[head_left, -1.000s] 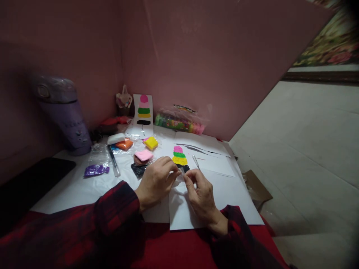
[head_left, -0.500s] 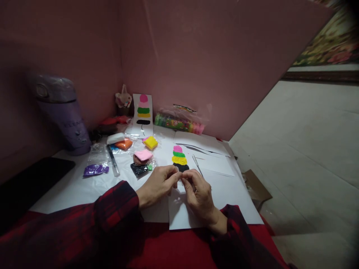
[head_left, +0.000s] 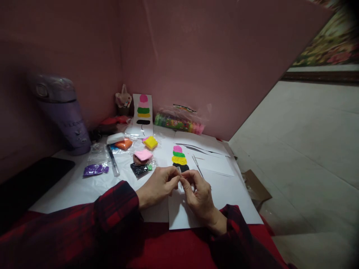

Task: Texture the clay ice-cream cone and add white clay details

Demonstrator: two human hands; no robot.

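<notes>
Small pale piece (head_left: 178, 172) — pinched between both hands' fingers (head_left: 174, 180), just beside the clay stack (head_left: 179, 158) — bare paper (head_left: 230, 190) rightward.

1. One head-worn view looks forward and down, close over the white table (head_left: 70, 186)
2. It faces a pink wall (head_left: 196, 56) corner, with floor (head_left: 308, 149) at right

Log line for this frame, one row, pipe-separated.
left hand: pinching small bit, fingertips meeting right | right hand: pinching same bit | under hands: white sheet | beside: clay picture, metal tool | bit: too small to identify
</notes>
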